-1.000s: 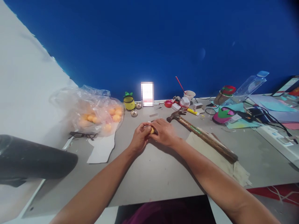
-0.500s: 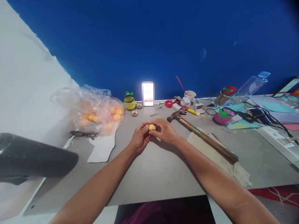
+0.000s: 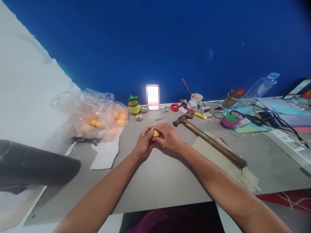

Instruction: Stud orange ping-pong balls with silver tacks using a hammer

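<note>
Above the middle of the table, a small yellow-orange ball (image 3: 155,133) is held between both hands. My left hand (image 3: 145,139) is closed on its left side, the thumb against it. From the right, my right hand (image 3: 169,137) pinches it with thumb and bent fingers. Fingers hide much of the ball. Beyond the hands stand two shiny studded balls (image 3: 139,117) beside a yellow pineapple-shaped cup (image 3: 134,106). A claw hammer (image 3: 209,139) lies just right of my right hand, its handle over a pale cloth (image 3: 206,152).
At left are a clear plastic bag (image 3: 102,100) of orange balls, glasses (image 3: 86,140), white paper (image 3: 107,155) and a dark cylinder (image 3: 39,163). A lit screen (image 3: 153,97) stands at the wall. Boxes, a paper cup (image 3: 197,98), a bottle (image 3: 261,87) and a power strip (image 3: 289,149) lie rightward.
The fingers have closed further over the ball, so less of it shows and its dark-studded lower edge is now covered. The whole view has shifted slightly.
</note>
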Motion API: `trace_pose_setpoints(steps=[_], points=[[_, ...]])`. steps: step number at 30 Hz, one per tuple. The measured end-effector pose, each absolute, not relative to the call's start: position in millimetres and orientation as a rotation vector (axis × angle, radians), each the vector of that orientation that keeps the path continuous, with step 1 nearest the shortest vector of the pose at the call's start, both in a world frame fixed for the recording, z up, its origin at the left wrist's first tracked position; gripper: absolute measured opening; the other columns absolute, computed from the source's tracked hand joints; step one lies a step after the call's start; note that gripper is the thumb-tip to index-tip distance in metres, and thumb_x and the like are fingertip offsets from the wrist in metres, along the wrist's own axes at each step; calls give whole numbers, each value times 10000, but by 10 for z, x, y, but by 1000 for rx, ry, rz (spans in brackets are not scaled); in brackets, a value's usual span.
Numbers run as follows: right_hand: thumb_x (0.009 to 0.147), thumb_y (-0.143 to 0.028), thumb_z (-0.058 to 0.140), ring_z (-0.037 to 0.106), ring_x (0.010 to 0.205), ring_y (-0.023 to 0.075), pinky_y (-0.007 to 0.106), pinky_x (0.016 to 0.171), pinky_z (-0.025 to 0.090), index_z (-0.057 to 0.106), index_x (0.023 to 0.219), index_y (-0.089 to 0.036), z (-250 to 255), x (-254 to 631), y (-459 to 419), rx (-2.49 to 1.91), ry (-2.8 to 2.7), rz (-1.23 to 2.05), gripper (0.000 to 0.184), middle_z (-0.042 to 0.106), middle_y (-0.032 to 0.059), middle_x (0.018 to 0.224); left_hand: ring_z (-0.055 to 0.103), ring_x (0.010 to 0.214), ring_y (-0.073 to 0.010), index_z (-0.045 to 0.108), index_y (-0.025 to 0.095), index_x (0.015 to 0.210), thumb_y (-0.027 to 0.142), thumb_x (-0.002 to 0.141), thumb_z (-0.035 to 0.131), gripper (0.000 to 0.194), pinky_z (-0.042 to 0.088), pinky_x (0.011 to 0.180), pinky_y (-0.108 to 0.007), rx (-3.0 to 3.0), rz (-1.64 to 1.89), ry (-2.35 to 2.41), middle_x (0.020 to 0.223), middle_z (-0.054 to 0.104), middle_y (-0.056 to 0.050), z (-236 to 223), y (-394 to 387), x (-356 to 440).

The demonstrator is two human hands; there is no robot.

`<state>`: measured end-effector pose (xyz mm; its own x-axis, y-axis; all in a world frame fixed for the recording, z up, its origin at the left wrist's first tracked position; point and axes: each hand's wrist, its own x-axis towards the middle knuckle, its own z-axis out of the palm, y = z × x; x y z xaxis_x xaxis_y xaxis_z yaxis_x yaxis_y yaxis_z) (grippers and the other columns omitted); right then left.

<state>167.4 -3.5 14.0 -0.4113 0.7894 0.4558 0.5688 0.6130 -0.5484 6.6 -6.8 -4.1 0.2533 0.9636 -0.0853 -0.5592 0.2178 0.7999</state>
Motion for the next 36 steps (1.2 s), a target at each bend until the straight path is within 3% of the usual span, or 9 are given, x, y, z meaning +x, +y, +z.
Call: trace_pose_setpoints(steps=[4,13,19,28,36], points=[[868,-312,806,596,1033,245,375,935,464,719,1264,-268,81,1698,-1,-1085,-2061,379,409,756,44,1093,673,825,-166,708,130,1052,376,763,894,423,530,709,-258,762,1160,658,913,730,-75,-28,-48,49],[961,-274,686,609,963,237,360,904,456,752,1032,-214,27,1791,98,-1223,-2011,246,114,768,55,997,631,633,-129,713,138,1020,390,693,927,464,509,604,-260,802,1142,792,795,690,-31,-41,-31,35],[1001,-278,615,586,1086,272,387,979,418,731,1122,-179,57,1791,106,-1388,-2158,135,195,755,99,1132,617,612,-117,701,146,956,392,686,912,422,525,619,-273,887,1143,862,749,648,-4,-46,-61,80],[1060,-416,479,577,1139,330,436,910,411,741,1111,-176,301,1662,167,-1676,-2478,30,359,748,157,1143,558,526,-106,634,150,881,525,748,853,454,435,491,-240,930,1104,833,693,590,12,-27,-57,65],[1043,-345,486,549,1131,323,409,873,407,722,1128,-197,170,1613,165,-1697,-2477,3,291,678,155,1176,570,544,-112,636,145,884,529,757,839,453,444,486,-240,943,1085,836,700,580,10,-19,-73,68]])
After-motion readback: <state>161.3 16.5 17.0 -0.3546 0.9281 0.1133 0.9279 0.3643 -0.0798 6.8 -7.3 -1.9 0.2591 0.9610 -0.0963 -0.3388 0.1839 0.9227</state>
